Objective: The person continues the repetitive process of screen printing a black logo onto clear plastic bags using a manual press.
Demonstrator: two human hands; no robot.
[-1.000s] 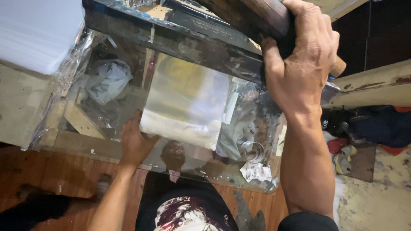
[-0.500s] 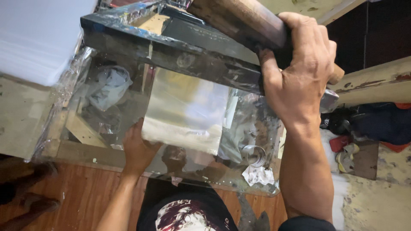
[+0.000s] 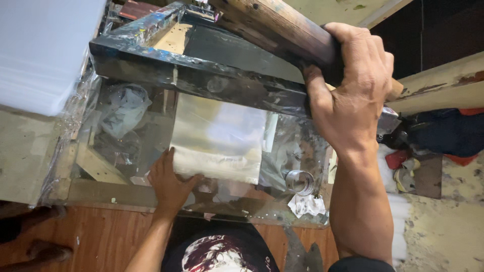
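Right hand: clamped around wooden handle, holding dark ink-stained frame tilted up. Left hand: flat, fingers on near edge of clear plastic sheet under the frame. Glass tabletop beneath. Crumpled paper below right wrist.

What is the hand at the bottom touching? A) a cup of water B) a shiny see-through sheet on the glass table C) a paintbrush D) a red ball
B: the left hand lies flat on the near edge of the shiny see-through sheet, which rests on the glass table, while the right hand grips a wooden handle on the dark frame above.
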